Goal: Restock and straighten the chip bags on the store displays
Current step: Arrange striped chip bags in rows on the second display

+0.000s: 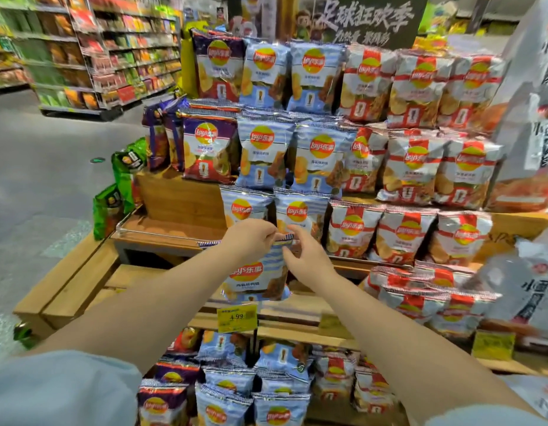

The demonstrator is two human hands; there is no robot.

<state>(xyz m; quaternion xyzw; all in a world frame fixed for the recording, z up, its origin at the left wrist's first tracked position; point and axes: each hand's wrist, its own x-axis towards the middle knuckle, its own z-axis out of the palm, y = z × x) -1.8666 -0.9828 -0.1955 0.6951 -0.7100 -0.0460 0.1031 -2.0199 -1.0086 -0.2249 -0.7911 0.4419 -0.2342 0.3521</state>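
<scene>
1. At centre frame, the left hand and right hand pinch the top seam of a blue chip bag, fingers curled; it hangs upright before the wooden display, its upper half hidden by the hands.
2. Bags at 3 o'clock are blurred and cut off.
3. Grey floor and stocked shelves lie at 10 o'clock; a yellow price tag sits at 6.
4. Six other blue bags stand on three tiers above.
</scene>
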